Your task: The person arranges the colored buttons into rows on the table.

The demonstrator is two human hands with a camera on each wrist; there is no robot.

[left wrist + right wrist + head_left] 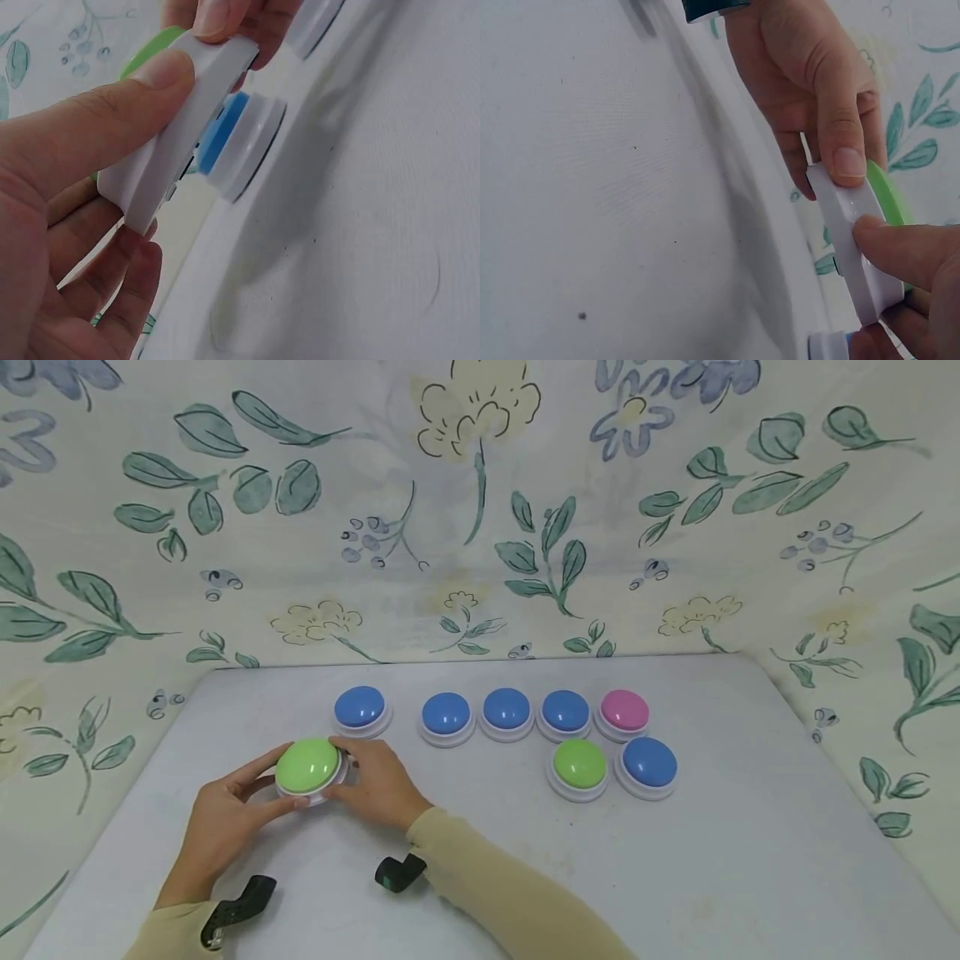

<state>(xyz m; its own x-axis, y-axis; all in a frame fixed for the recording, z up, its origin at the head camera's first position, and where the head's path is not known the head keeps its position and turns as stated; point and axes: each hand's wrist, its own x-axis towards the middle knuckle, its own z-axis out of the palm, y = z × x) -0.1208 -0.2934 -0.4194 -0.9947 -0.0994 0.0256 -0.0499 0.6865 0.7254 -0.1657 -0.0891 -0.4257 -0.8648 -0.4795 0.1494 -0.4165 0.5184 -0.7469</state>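
Between my two hands is a green dome push button with a white base, lifted off the table and slightly tilted. My left hand grips its left side, with the thumb on the white rim and the fingers beneath. On the opposite side my right hand pinches the rim; its thumb shows against the white edge in the right wrist view. Just behind the held button a blue push button sits on the table, also visible below it in the left wrist view.
Three blue buttons and a pink button form a row at the back of the white table. In front of its right end are a green button and a blue button. Floral cloth hangs behind.
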